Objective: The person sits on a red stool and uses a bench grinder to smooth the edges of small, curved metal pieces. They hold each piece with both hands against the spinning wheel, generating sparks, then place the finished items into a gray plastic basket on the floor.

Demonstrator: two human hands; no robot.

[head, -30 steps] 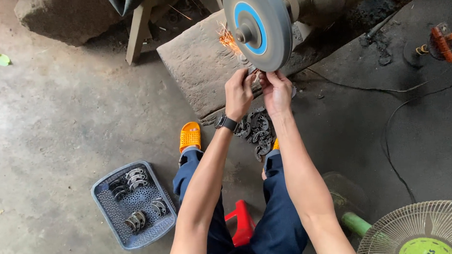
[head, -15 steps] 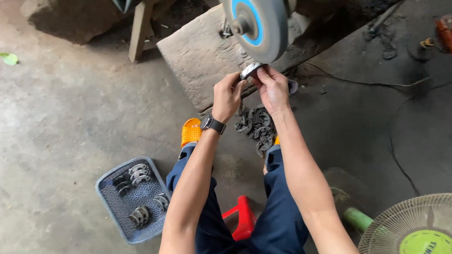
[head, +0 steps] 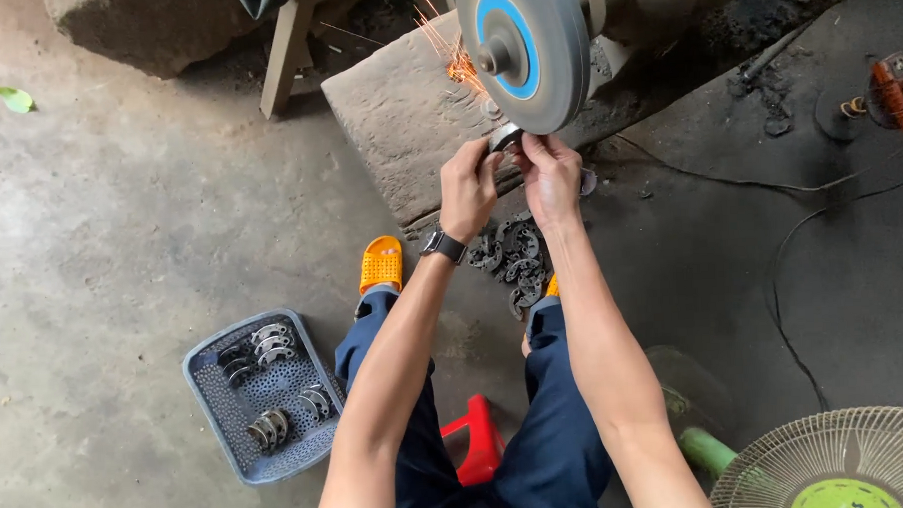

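Both hands [head: 509, 177] on metal ring [head: 504, 137] under grinding wheel [head: 524, 46]

My fingers [head: 489, 168] cover most of the metal part [head: 505, 135], fan [head: 829, 461] cut off at the corner, basket pieces [head: 269, 342] too small to identify

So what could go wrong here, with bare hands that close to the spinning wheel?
Both the left hand and right hand press a small metal part against the grinding wheel with no gloves; a slip could bring fingertips onto the wheel. Sparks fly off to the left, and could reach bare forearms or the foot in the open orange sandal. The part may also get hot or be snatched from the grip.
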